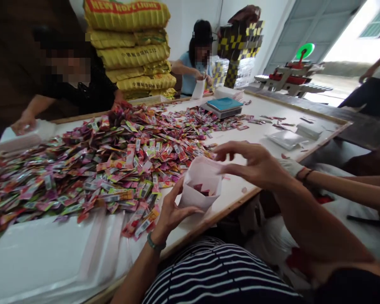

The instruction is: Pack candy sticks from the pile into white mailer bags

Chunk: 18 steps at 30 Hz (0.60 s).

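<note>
A white bag [196,202] stands upright with its mouth open at the near edge of the table, a few small reddish packets [203,190] inside it. My left hand [174,204] wraps round its left side, thumb across the front. Over the right rim of the bag hovers my right hand [250,162], thumb and fingers apart with nothing between them. Left of the bag spreads a big heap of small colourful sachets [129,156]. Flat white plastic bags [50,249] lie stacked at the near left, partly under loose sachets.
On the table's far side sit a scale [223,106] with a blue top and a person filling a white bag [198,88]. Another person at far left touches white bags [28,134]. At right, a co-worker's gloved hand [289,166] reaches near the wooden table edge [342,125]; clear packs [286,139] lie there.
</note>
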Each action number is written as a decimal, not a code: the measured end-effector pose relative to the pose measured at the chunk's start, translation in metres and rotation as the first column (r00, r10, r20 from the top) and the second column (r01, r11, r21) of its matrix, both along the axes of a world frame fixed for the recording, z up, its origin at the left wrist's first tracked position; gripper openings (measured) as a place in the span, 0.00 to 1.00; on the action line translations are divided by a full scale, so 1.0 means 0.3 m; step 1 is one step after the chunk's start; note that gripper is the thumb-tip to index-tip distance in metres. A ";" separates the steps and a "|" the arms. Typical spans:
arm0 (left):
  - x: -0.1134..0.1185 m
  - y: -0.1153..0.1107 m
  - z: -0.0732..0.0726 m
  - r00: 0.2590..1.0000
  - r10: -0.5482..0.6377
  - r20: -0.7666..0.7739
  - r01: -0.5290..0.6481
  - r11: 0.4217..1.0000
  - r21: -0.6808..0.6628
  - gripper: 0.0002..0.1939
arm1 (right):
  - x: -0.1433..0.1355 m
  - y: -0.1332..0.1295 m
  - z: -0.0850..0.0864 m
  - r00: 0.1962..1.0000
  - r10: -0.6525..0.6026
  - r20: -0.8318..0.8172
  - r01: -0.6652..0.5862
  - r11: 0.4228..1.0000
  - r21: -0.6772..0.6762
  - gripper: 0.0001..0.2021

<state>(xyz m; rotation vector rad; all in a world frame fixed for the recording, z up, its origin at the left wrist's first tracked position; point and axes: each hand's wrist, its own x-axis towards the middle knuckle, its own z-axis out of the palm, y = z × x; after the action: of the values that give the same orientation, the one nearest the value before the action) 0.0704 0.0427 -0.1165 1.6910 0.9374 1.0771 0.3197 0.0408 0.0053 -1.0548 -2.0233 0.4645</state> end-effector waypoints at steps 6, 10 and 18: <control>0.044 0.049 0.054 1.000 0.001 -0.020 0.001 0.997 0.079 0.27 | 0.001 0.027 -0.346 0.882 -0.111 -0.457 -0.095 0.910 -0.405 0.33; 0.038 0.047 0.121 0.952 0.302 0.056 -0.299 0.953 -0.050 0.21 | -0.131 0.054 -0.346 0.778 -0.319 -0.542 0.010 0.868 -0.496 0.21; -0.043 0.100 -0.086 0.858 0.503 0.102 -0.441 0.824 -0.356 0.25 | -0.203 0.144 -0.540 0.867 -0.373 -0.331 0.060 0.737 -0.673 0.27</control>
<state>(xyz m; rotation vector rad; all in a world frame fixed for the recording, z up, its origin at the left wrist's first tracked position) 0.0576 0.0725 -0.1424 1.0824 1.3683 1.2991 0.2588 0.0840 -0.1567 -1.4165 -1.2994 1.2189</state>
